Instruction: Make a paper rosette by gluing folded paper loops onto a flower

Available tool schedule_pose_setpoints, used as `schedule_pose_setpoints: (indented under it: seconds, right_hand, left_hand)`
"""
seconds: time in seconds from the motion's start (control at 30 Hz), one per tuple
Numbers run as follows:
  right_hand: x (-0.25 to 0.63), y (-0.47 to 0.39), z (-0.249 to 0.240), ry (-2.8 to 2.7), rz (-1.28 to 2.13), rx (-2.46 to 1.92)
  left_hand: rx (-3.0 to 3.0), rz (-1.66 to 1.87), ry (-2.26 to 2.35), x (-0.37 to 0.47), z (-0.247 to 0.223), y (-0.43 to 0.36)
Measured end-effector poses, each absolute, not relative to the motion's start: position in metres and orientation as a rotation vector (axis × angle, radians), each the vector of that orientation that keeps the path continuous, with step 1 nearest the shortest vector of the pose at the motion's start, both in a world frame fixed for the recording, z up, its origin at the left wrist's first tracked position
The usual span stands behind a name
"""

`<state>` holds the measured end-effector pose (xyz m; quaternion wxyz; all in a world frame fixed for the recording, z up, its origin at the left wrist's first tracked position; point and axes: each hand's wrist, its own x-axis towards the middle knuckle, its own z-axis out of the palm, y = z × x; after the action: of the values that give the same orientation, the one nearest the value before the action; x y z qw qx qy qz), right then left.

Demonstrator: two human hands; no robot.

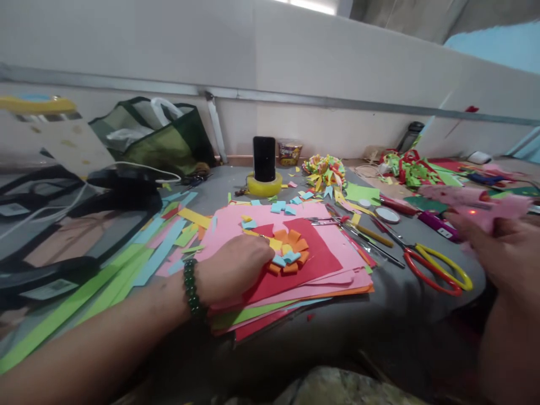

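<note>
A paper flower with orange looped petals and yellow and light blue pieces lies on a red paper sheet. My left hand, a green bead bracelet at its wrist, rests at the flower's left edge. Its fingers are curled closed; the fingertips are hidden, so what they pinch cannot be made out. Raised at the right, my right hand is wrapped round a pink glue gun with a small glowing light. The glue gun's nozzle points left, apart from the flower. Pink paper sheets and other colours are stacked underneath.
Scissors with red and yellow handles lie right of the stack, near tweezers and a purple-handled tool. A phone stands in a yellow tape roll. Paper strips spread left; a multicoloured paper bundle sits behind.
</note>
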<state>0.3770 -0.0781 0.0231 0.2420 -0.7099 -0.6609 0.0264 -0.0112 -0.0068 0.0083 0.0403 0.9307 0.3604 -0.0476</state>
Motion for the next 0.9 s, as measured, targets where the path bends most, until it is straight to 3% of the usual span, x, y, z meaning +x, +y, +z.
schedule_pose_setpoints:
  seconds: [0.3, 0.9]
  right_hand:
    - [0.255, -0.057, 0.033, -2.105, 0.315, -1.726]
    - [0.243, -0.033, 0.031, -2.449, 0.373, -1.663]
  left_hand:
    - [2.850, -0.154, 1.111, -0.007, 0.007, -0.007]
    - [2.829, -0.019, 1.072, -0.009, 0.001, -0.007]
